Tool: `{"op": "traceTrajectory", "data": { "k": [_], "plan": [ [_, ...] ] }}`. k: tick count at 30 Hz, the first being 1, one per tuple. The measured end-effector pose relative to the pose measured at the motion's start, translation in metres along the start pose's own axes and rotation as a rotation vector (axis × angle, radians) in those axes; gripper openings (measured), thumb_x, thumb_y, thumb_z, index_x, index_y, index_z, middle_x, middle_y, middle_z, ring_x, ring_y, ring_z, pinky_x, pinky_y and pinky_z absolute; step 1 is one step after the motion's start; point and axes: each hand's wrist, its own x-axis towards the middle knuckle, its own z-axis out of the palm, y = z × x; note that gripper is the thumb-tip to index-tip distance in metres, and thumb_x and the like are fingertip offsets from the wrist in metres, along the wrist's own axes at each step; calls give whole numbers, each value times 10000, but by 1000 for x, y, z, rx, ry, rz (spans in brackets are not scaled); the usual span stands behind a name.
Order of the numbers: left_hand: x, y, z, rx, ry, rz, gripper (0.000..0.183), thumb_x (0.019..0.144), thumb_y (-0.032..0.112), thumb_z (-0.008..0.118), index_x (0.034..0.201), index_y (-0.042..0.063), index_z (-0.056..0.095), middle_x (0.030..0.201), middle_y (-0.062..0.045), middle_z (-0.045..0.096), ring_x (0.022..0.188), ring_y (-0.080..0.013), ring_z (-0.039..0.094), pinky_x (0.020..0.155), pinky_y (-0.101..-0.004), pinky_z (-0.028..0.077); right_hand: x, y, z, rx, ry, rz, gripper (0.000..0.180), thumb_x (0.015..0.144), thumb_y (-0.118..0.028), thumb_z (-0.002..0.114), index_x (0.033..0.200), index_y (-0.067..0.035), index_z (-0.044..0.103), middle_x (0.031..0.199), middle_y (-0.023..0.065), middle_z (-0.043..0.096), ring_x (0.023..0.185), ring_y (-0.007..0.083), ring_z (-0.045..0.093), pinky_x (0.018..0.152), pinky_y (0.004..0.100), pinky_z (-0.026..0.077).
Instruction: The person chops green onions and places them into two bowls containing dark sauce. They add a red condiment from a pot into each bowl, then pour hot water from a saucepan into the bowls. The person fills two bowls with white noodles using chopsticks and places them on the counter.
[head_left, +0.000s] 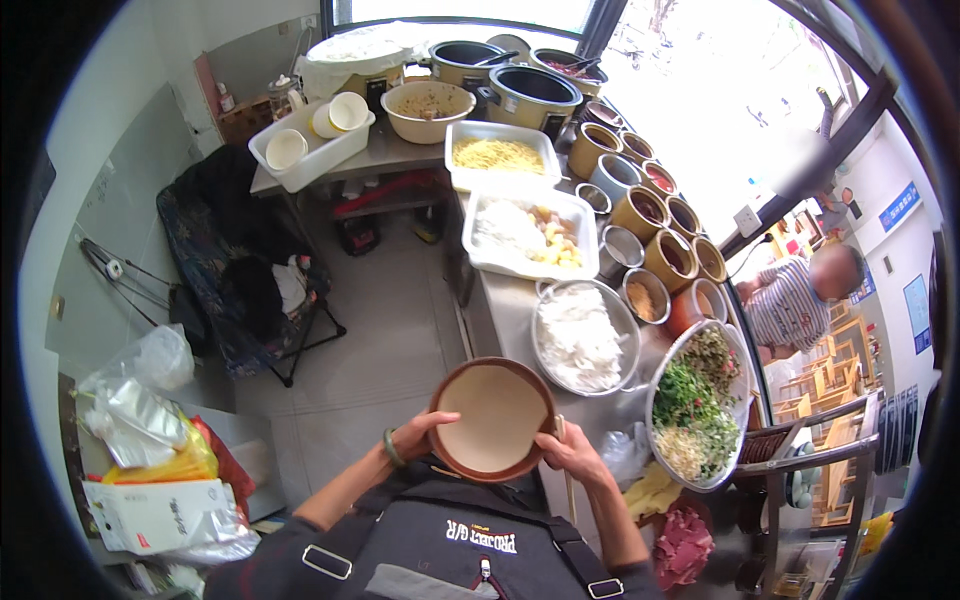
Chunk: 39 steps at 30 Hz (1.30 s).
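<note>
A round bowl (492, 417) with a cream inside and a brown rim is held level before my chest; it looks empty. My left hand (421, 436), a green bangle at its wrist, grips the rim on the left side, thumb over the edge. On the right side my right hand (571, 451) grips the rim and also has a thin stick-like utensil (571, 495) in it. Just beyond the bowl, to the right, stands a metal colander of white noodles (581, 337). Right of my right hand is a large tray of chopped greens (686, 401) and other toppings.
White tubs of yellow noodles (499, 156) and dumpling-like pieces (555, 236) stand along the metal counter (506, 300), beside several seasoning pots (646, 206). Large cookers (534, 86) are at the back. A folding chair (225, 300) stands left. Raw meat (684, 547) lies lower right. A person (791, 304) is beyond the window.
</note>
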Motion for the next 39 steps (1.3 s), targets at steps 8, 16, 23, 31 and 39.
{"op": "traceTrajectory", "data": {
  "k": [8, 16, 23, 31, 39],
  "plan": [
    [-76, 47, -89, -249, 452, 406, 518, 767, 159, 470, 1230, -64, 407, 1170, -192, 530, 1064, -315, 542, 938, -411, 427, 222, -77, -40, -890, 288, -478, 641, 718, -378, 733, 1206, -32, 503, 1043, 206, 609, 994, 300, 585, 841, 383, 465],
    [-28, 96, -103, -351, 584, 544, 517, 755, 152, 470, 1230, -42, 405, 1156, -179, 519, 1061, -307, 528, 913, -397, 432, 429, -142, -89, -1242, 389, -422, 983, 594, -422, 779, 1363, -69, 279, 1235, 251, 453, 1125, 388, 468, 926, 443, 404],
    [47, 185, -92, -321, 569, 494, 525, 732, 159, 475, 1212, -45, 413, 1134, -184, 529, 1046, -316, 533, 930, -412, 424, 482, -139, -98, -1390, 334, -331, 893, 610, -276, 752, 1360, -107, 297, 1143, 227, 540, 1020, 371, 549, 837, 458, 452],
    [99, 261, -114, -232, 591, 346, 508, 734, 154, 476, 1192, -62, 424, 1094, -183, 547, 1002, -307, 557, 915, -394, 437, 400, -237, -111, -740, 351, -484, 481, 668, -64, 649, 1120, -64, 486, 883, 205, 628, 839, 327, 628, 760, 380, 481],
    [158, 349, -162, -63, 374, 188, 471, 744, 127, 479, 1176, -59, 448, 1111, -175, 556, 1021, -289, 559, 902, -376, 445, 329, -328, -76, -606, 590, -476, 460, 670, -14, 618, 1121, -51, 535, 879, 101, 637, 738, 159, 624, 698, 270, 488]
  ]
}}
